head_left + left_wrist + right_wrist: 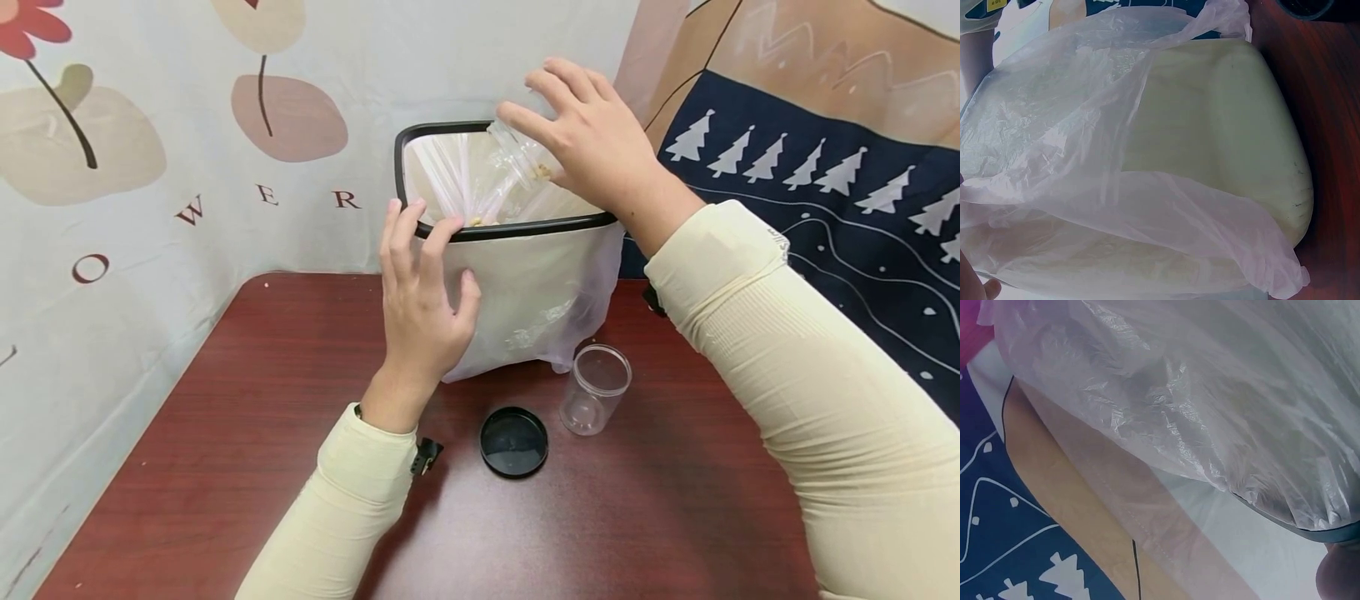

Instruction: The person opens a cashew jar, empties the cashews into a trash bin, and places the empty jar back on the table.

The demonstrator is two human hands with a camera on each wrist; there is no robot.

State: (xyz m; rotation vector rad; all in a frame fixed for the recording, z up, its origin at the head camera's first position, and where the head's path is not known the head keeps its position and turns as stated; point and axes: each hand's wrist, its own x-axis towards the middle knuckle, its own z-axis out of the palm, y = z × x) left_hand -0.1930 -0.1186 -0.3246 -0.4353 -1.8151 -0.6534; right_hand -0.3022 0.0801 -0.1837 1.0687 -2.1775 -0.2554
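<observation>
My right hand [592, 142] grips a clear plastic jar [516, 152], tilted mouth-down inside a pale trash bin [1254, 119]. Small yellowish bits show in the jar near my palm, and a few lie lower in the bin. A translucent pinkish bag [592, 292] lines the bin and folds over its black rim [525, 229]. At the bin's front left corner, my left hand [423, 300] touches the rim with spread fingers, its thumb against the front wall. The wrist views mostly show the bag, with only slivers of hand.
On the dark red table [300, 350], a second clear jar [597, 379] stands lidless before the bin's right side. A black round lid [513, 442] lies left of it. Patterned cloth [187, 125] hangs behind, with navy tree-print fabric [810, 208] at right.
</observation>
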